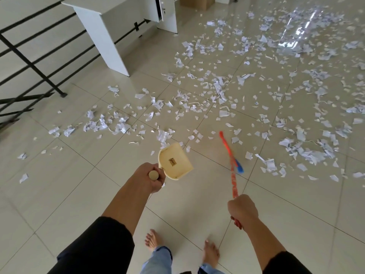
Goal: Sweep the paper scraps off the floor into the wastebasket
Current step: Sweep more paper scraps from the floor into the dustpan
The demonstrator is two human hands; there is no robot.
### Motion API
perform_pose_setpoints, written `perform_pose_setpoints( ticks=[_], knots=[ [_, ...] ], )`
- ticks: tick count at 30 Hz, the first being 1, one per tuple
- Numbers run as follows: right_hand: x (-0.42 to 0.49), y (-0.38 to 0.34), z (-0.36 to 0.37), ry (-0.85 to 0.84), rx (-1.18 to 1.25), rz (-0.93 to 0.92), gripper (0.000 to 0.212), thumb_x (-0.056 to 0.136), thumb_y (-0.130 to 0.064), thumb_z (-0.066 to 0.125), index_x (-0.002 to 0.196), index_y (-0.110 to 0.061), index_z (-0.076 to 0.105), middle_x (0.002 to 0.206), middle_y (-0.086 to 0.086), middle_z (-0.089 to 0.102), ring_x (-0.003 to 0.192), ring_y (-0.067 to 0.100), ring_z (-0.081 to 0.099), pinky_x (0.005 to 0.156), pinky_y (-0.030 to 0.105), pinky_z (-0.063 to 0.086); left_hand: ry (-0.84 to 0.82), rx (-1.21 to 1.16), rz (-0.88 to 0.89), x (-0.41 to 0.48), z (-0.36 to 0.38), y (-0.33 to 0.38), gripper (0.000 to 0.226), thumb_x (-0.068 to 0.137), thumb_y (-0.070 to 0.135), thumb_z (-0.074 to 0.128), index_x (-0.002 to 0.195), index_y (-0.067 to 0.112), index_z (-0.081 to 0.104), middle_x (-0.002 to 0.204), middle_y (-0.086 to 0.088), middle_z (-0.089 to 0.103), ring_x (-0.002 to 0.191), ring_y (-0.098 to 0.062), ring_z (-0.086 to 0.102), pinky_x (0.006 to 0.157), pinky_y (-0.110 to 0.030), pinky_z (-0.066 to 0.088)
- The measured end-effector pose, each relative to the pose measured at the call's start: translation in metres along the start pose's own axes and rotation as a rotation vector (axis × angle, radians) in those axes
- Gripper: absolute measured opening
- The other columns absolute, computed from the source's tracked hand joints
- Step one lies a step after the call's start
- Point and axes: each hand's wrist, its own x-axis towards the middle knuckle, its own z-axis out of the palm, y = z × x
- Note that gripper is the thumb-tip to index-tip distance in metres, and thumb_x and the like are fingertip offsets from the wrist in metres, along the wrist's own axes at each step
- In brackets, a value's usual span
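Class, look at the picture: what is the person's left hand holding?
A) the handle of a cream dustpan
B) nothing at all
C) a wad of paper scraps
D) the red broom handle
A: the left hand grips the round-ended handle of the cream dustpan, while the right hand holds the red broom.

paper scraps point(217, 89) | white, torn | strewn across tiled floor point(79, 175)
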Motion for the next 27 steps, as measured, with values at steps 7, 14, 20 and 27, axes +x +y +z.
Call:
perform_pose_setpoints(
  ticks=[7, 14, 20, 27],
  knots=[
    [0.011, -0.017, 0.022, -0.122, 0.392, 0.253, 0.015, 0.098, -0.006, 0.052, 0.102, 0.006, 0.059, 0.051, 0.009, 0.048, 0.030, 0.010, 0.032, 0.032, 0.018, 0.026, -0.050, 0.107, -0.040, 0.026, 0.000, 0.046, 0.012, 0.097, -0.004, 0.052, 0.088, 0.003, 0.055, 0.065, -0.010, 0.049, 0.029, -0.009, 0.038, 0.031, -0.016, 0.040],
    [-0.023, -0.052, 0.061, -0.172, 0.452, 0.225, 0.013, 0.091, -0.005, 0.055, 0.099, -0.002, 0.065, 0.055, 0.003, 0.054, 0.042, 0.010, 0.041, 0.040, 0.021, 0.030, -0.058, 0.193, -0.058, 0.047, 0.007, 0.100, 0.013, 0.096, -0.003, 0.053, 0.104, 0.005, 0.058, 0.070, -0.008, 0.049, 0.028, -0.011, 0.039, 0.030, -0.016, 0.040],
    [-0.036, -0.095, 0.108, 0.014, 0.167, 0.144, 0.011, 0.092, -0.003, 0.043, 0.094, 0.003, 0.053, 0.065, 0.011, 0.060, 0.039, 0.014, 0.044, 0.040, 0.024, 0.038, -0.078, 0.199, -0.051, 0.052, -0.005, 0.140, 0.009, 0.096, -0.003, 0.051, 0.096, 0.003, 0.057, 0.072, -0.009, 0.050, 0.026, -0.011, 0.039, 0.031, -0.015, 0.041],
    [-0.033, -0.120, 0.138, -0.180, 0.365, 0.217, 0.018, 0.092, -0.001, 0.050, 0.106, 0.005, 0.060, 0.054, 0.006, 0.051, 0.039, 0.010, 0.036, 0.037, 0.020, 0.026, -0.041, 0.172, -0.033, 0.068, -0.043, 0.184, 0.008, 0.096, -0.004, 0.052, 0.095, 0.003, 0.056, 0.074, -0.009, 0.050, 0.027, -0.010, 0.040, 0.030, -0.015, 0.040]
  ],
)
